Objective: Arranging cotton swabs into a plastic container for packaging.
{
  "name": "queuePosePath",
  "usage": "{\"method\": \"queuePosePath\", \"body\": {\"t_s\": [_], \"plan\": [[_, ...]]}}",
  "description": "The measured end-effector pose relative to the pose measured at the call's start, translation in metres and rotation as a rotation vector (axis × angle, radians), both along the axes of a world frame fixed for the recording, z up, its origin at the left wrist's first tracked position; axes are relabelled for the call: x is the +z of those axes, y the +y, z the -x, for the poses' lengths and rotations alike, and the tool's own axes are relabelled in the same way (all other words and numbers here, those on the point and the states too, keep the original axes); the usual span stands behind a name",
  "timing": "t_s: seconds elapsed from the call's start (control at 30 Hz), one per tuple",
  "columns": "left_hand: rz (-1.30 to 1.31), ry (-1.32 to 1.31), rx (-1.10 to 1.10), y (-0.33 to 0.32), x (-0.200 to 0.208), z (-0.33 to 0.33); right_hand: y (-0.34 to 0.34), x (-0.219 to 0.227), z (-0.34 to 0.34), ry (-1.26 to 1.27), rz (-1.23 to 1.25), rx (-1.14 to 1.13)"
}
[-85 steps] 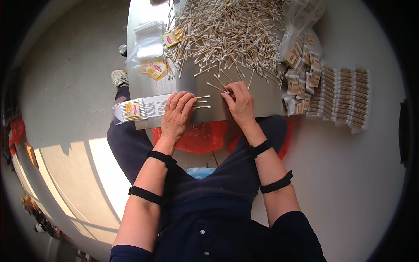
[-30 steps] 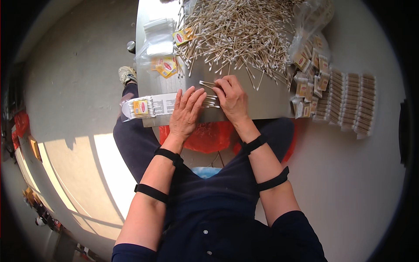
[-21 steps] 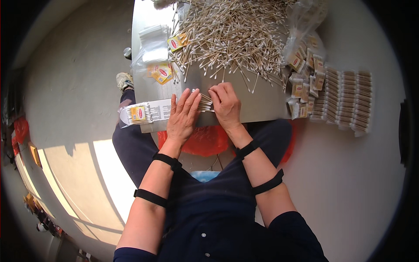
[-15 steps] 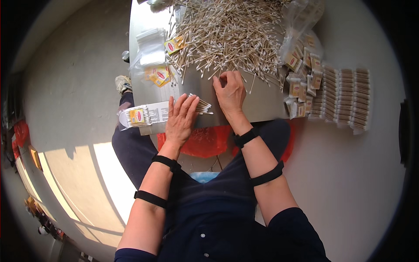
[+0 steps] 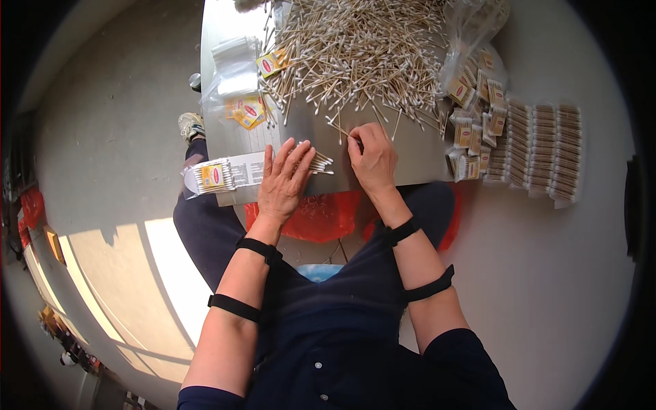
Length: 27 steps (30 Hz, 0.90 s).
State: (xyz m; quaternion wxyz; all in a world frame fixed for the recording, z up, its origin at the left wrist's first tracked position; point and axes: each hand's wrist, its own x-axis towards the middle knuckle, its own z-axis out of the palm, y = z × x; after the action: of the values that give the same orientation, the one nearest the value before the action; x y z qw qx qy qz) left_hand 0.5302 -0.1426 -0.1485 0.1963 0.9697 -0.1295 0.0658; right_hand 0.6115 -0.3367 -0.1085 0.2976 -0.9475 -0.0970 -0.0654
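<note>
Lying near the edge of the table (image 5: pixel 418 164), a small row of cotton swabs (image 5: pixel 322 162) is partly covered by the left hand (image 5: pixel 281 181), fingers extended and slightly parted, apparently so they are steadied. A single swab (image 5: pixel 337 126) seems to be pinched by the right hand (image 5: pixel 376 162), between thumb and forefinger, perhaps for control. The loose pile (image 5: pixel 362 55) is set beyond, presumably within reach.

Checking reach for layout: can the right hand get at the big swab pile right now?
Likely yes: the right hand sits just short of the swab pile, with only a few loose swabs between them.
</note>
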Motion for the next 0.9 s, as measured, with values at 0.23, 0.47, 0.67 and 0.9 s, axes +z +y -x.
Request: {"method": "queuePosePath", "body": {"t_s": [0.23, 0.47, 0.67, 0.9], "plan": [[0.010, 0.008, 0.000, 0.000, -0.003, 0.002, -0.004, 0.015, -0.007, 0.024, -0.096, -0.140], [0.019, 0.003, -0.002, 0.000, 0.000, 0.000, 0.029, -0.006, 0.005, 0.125, -0.118, -0.235], [0.013, 0.005, 0.007, 0.002, 0.000, 0.001, 0.024, -0.006, 0.007, 0.014, 0.003, -0.143], [0.030, -0.020, 0.008, -0.001, -0.002, 0.000, 0.020, 0.000, 0.007, -0.018, -0.018, 0.182]]}}
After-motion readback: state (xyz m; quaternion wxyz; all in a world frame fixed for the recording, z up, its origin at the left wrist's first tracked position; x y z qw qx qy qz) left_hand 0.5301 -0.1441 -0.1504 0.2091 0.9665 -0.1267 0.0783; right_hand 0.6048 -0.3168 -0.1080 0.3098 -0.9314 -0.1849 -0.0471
